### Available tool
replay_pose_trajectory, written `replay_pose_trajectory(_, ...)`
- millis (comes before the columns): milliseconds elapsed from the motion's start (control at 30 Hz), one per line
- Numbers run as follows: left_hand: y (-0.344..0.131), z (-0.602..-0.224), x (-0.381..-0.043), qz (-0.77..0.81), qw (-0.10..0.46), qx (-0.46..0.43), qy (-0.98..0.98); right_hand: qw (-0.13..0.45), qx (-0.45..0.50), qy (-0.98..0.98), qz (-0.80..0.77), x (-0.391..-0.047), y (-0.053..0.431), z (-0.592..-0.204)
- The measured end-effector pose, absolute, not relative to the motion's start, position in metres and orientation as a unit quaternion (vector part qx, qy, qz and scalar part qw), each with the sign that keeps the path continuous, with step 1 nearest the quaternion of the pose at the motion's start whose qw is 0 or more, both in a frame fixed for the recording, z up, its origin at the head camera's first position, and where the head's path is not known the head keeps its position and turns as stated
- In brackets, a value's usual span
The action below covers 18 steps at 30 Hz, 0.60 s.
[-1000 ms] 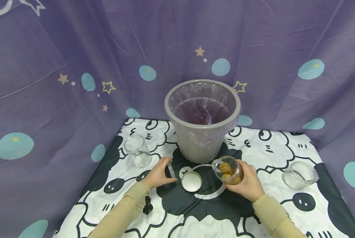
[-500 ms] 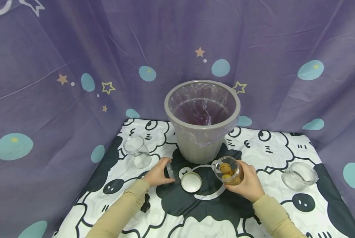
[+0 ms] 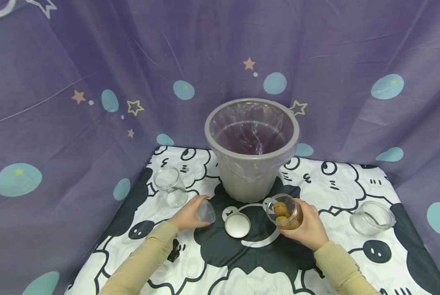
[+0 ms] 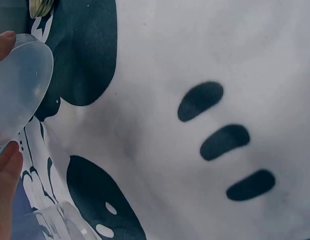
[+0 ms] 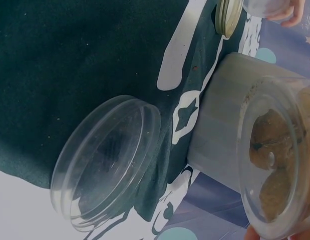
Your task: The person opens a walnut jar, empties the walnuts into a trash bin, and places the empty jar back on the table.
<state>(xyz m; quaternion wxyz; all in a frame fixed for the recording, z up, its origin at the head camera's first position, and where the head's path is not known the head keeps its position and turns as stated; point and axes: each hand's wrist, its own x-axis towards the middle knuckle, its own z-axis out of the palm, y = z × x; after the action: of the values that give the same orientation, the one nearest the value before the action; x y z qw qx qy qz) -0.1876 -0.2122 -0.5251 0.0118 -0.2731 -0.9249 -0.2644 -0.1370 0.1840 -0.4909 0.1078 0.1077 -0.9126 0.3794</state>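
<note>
My left hand (image 3: 190,214) holds a translucent round lid (image 3: 206,212) by its edges, thumb on one side and fingers on the other. In the left wrist view the lid (image 4: 22,87) shows its pale face, tilted. A clear jar (image 3: 271,213) holding several brown walnuts (image 3: 280,208) is gripped in my right hand (image 3: 308,225), its mouth leaning toward the left. Between the hands, a gold-rimmed white lid (image 3: 237,225) lies on the cloth. A clear shallow round piece (image 5: 104,162) rests on the cloth in the right wrist view; the head view hides it.
A grey bin (image 3: 251,176) with a clear plastic liner stands behind the hands. One clear jar (image 3: 170,187) stands at the left and another, shorter one (image 3: 372,218) at the right. A patterned cloth (image 3: 337,188) covers the table, and a purple curtain (image 3: 150,53) hangs behind.
My left hand has shifted slightly left. The translucent lid has turned from edge-on so that its face shows in the head view. The right hand and its jar hold nearly still.
</note>
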Motion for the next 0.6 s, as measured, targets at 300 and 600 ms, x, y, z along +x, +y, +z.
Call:
replay_pose_trajectory(300,-0.221,-0.528,-0.192,-0.221,-0.001,-0.271,-0.937,0.111,0.108,-0.914,0.375,-0.136,0.184,-0.491)
replay_pose_trajectory(600,-0.223,-0.526,-0.192,-0.155,-0.009,-0.288,-0.945,0.115,0.113,-0.913,0.374,-0.137,0.185,-0.490)
